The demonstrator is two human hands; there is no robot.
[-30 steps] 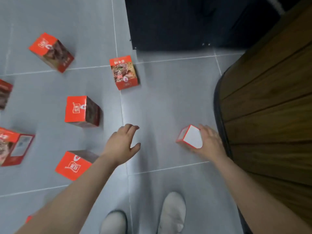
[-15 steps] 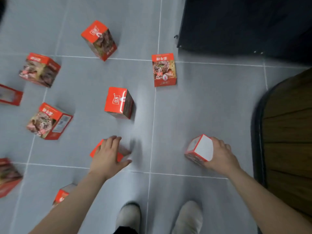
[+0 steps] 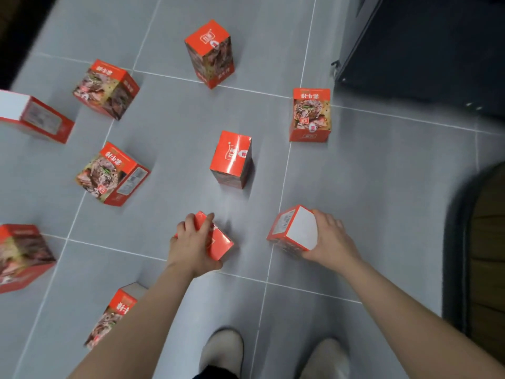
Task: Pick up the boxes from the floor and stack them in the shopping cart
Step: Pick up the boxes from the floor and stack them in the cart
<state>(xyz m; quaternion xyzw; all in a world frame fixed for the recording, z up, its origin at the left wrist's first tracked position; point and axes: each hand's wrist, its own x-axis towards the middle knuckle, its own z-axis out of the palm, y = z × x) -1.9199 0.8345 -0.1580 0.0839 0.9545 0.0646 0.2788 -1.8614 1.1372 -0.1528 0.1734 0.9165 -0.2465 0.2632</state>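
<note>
The left hand (image 3: 192, 246) has its fingers (image 3: 205, 224) curled over a red box (image 3: 218, 242) that lies on the grey floor (image 3: 369, 187). The right hand (image 3: 329, 239) grips another box with a white end (image 3: 296, 228), tilted, with fingers wrapped round its far side; I cannot tell if this box touches the floor. More red boxes sit around on the floor. One stands just past the left hand (image 3: 232, 160). One stands farther off (image 3: 210, 53), and one lies to the right near a dark cabinet (image 3: 311, 114). Four lie to the left (image 3: 106, 88) (image 3: 112, 173) (image 3: 32, 117) (image 3: 21, 255). One more peeks out beside the left arm (image 3: 114, 315). Two pale shoes (image 3: 221, 351) show at the bottom.
</note>
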